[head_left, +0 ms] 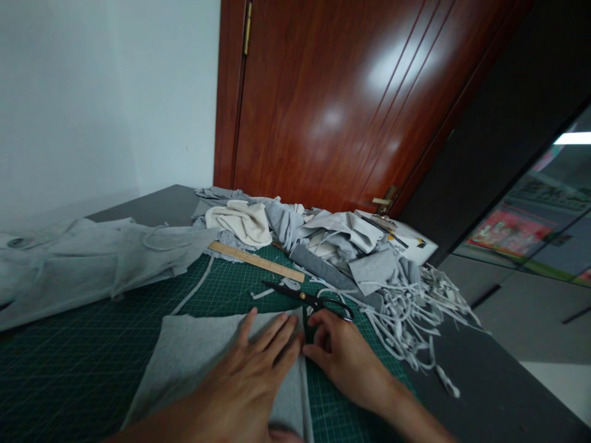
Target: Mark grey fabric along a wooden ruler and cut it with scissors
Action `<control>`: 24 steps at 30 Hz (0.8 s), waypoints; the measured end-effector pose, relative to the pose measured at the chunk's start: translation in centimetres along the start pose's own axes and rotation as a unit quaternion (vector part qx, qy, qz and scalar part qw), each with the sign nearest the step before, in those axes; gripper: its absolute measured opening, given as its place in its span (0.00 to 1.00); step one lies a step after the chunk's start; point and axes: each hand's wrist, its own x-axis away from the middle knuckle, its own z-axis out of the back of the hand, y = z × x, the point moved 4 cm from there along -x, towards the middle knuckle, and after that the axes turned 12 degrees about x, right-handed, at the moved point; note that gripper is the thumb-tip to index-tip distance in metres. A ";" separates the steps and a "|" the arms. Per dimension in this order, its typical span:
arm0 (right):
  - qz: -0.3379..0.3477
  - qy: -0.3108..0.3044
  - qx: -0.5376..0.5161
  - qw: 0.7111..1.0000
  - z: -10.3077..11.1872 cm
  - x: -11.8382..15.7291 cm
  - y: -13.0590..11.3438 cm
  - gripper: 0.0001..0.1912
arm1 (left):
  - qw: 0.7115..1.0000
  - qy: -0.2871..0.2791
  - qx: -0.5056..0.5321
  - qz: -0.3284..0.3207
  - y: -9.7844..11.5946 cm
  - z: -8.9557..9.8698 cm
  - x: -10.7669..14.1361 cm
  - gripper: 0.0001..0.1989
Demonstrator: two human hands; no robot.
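Green cutting mat (pixel 87 369) covers part of a dark table (pixel 471 375), before a reddish wooden door (pixel 318 111). On the mat, nearest you, lies a flat grey cloth (pixel 194 344). Your left hand (pixel 256 363) rests on it, fingers extended and spread, grasping nothing. Your right hand (pixel 346 354) curls at its right edge; whether it pinches fabric cannot be told. Black scissors (pixel 302 296) and a wooden ruler (pixel 258 261) lie beyond.

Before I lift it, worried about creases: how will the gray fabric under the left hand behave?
The gray fabric will probably droop, judging by the limp, crumpled cloth pile behind it. It looks thin, so likely light. Lying flat on the cutting mat, it seems unlikely to roll.
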 end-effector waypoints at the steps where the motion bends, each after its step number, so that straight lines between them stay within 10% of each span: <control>1: 0.008 0.007 0.039 0.999 0.1 0.6 -0.1 0.15 | 1.000 -0.002 0.000 0.003 0.0 0.0 0.0 0.54; 11: 0.066 0.020 0.116 0.991 0.7 1.6 -0.8 0.18 | 1.000 0.014 -0.001 0.005 -0.8 -0.7 -0.6 0.59; 19: 0.188 -0.163 0.118 0.962 0.1 3.2 -1.2 0.25 | 1.000 0.005 0.002 -0.007 -0.7 -0.8 -0.4 0.55; 22: 0.192 -0.119 0.132 0.965 2.4 0.3 -2.5 0.02 | 1.000 0.024 -0.003 -0.012 -1.1 -1.1 -0.5 0.59; 24: 0.192 -0.029 0.186 0.963 3.8 -3.0 -3.2 0.07 | 1.000 0.023 -0.005 -0.013 -1.2 -1.3 -0.6 0.60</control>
